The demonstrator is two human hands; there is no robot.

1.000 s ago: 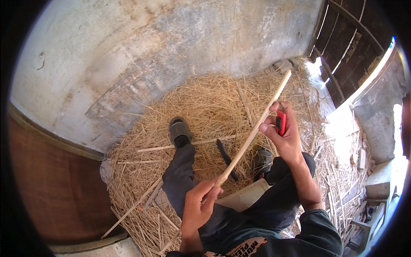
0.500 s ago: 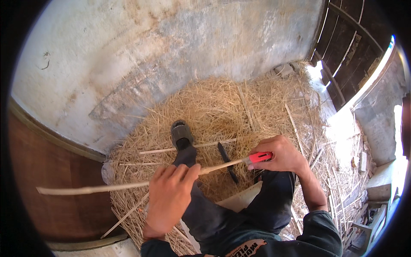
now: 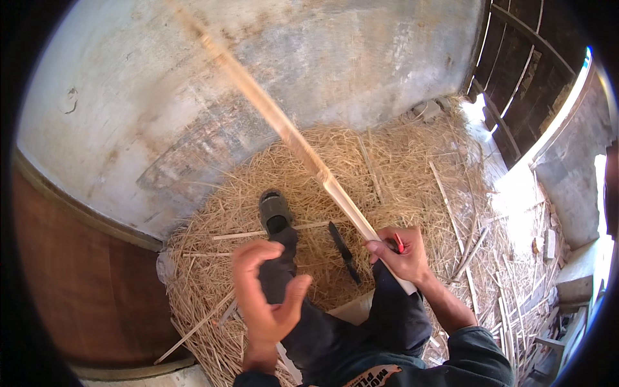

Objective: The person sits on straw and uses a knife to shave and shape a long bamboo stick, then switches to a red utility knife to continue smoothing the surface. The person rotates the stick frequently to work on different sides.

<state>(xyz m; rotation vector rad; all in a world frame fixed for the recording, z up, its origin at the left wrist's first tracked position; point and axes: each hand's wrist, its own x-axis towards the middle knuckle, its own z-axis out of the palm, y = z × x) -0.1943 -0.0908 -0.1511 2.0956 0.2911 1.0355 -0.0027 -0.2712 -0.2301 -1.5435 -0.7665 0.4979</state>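
Observation:
My right hand [image 3: 405,253] is closed around a long pale bamboo strip [image 3: 347,208] near its lower end. A red utility knife [image 3: 398,243] is tucked in the same hand, mostly hidden by the fingers. The strip slants up and left across the wall, its far part smeared by motion. Its lower end lies over my right thigh. My left hand [image 3: 267,293] holds nothing; its fingers are curved and spread from the thumb, apart from the strip. A dark, long, blade-like tool [image 3: 344,253] lies on the straw between my legs.
Straw and bamboo shavings [image 3: 412,168] cover the floor, with loose strips [image 3: 445,193] among them. A stained wall [image 3: 193,84] rises ahead. At the left is a brown panel [image 3: 84,277]; at the right, a dark slatted wall [image 3: 525,71]. My dark shoe [image 3: 275,209] rests on the straw.
The strip has swung from lying nearly level, pointing left, to slanting steeply up and left. My left hand has let go of it. My right hand now grips the strip along with the knife.

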